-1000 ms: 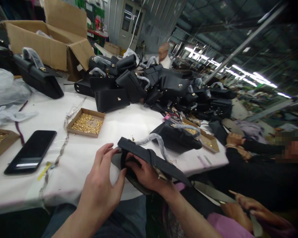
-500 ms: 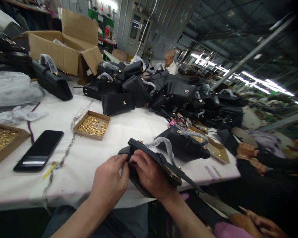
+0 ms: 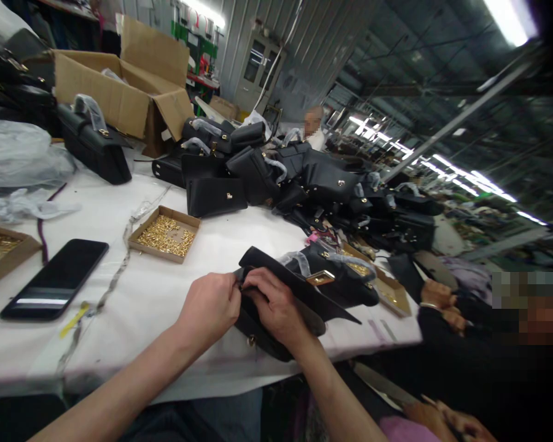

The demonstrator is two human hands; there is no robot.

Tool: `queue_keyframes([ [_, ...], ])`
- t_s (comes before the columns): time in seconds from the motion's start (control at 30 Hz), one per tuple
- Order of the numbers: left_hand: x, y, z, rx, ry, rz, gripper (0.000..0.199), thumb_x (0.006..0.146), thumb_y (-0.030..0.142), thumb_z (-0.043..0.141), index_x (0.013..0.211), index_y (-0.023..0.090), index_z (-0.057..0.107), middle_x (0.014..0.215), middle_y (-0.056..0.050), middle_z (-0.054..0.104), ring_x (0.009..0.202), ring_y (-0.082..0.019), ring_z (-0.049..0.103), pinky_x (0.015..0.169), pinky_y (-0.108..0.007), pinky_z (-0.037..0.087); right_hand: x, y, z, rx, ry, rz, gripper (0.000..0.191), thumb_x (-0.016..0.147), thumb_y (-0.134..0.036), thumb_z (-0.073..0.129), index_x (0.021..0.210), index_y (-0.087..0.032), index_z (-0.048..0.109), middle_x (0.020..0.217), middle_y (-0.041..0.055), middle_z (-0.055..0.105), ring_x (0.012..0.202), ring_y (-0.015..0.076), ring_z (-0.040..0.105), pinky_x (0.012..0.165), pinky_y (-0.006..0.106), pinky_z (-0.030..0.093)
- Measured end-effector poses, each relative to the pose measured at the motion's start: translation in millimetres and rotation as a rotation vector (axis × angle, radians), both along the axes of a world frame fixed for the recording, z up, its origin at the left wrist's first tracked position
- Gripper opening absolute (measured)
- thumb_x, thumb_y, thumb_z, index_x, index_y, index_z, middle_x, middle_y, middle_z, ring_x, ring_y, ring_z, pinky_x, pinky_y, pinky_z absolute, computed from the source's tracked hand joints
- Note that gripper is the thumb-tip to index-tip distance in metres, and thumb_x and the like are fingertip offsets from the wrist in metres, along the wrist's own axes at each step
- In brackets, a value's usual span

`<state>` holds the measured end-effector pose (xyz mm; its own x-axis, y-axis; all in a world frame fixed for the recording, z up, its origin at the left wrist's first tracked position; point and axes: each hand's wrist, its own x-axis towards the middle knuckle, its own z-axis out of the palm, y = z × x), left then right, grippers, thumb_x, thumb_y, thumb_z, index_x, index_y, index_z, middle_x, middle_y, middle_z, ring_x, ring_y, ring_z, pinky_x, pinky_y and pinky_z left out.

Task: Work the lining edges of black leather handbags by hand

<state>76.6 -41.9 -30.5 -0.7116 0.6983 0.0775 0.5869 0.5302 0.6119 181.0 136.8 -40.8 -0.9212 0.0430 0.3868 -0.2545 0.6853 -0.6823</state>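
A black handbag [image 3: 270, 334] is held at the table's front edge, its flap [image 3: 299, 288] raised and a gold clasp plate [image 3: 321, 278] on it. My left hand [image 3: 213, 302] pinches the bag's upper left corner, fingers pressed together. Right beside it, my right hand [image 3: 273, 302] is curled over the same edge, with its fingertips close to those of my left hand. Whatever small part lies between the fingertips is hidden. A plastic-wrapped handle [image 3: 299, 261] shows behind the flap.
Small gold pieces fill a cardboard tray [image 3: 166, 234] on the white table [image 3: 142, 344]. A phone [image 3: 55, 279] lies at left. Black bags [image 3: 216, 195] are piled behind, near a cardboard box [image 3: 101, 92]. Another person's hands [image 3: 437, 298] are at right.
The bag has turned in my hands, bringing the clasp plate and a lower gold fitting into sight. My left hand has closed more tightly at the corner. The view has shifted slightly.
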Motion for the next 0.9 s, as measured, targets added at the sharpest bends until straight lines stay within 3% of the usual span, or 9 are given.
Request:
queue_keyframes([
  [0.43, -3.6, 6.0, 0.0, 0.05, -0.053, 0.027, 0.023, 0.1, 0.019, 0.049, 0.079, 0.023, 0.058, 0.074, -0.007, 0.068, 0.07, -0.026, 0.063, 0.068, -0.04, 0.022, -2.8, 6.3, 4.8, 0.012, 0.022, -0.027, 0.017, 0.109, -0.011, 0.063, 0.111, -0.024, 0.075, 0.122, 0.0089, 0.069, 0.118, 0.0234, 0.068, 0.104, 0.038, 0.056],
  [0.9, -8.6, 17.4, -19.1, 0.197, -0.159, -0.003, 0.022, 0.103, 0.017, 0.049, 0.084, 0.024, 0.058, 0.086, -0.005, 0.067, 0.083, -0.025, 0.063, 0.076, -0.039, 0.035, -2.9, 10.5, 4.4, 0.016, 0.011, -0.029, 0.016, 0.108, -0.012, 0.065, 0.109, -0.024, 0.074, 0.118, 0.0082, 0.072, 0.115, 0.0242, 0.071, 0.105, 0.04, 0.057],
])
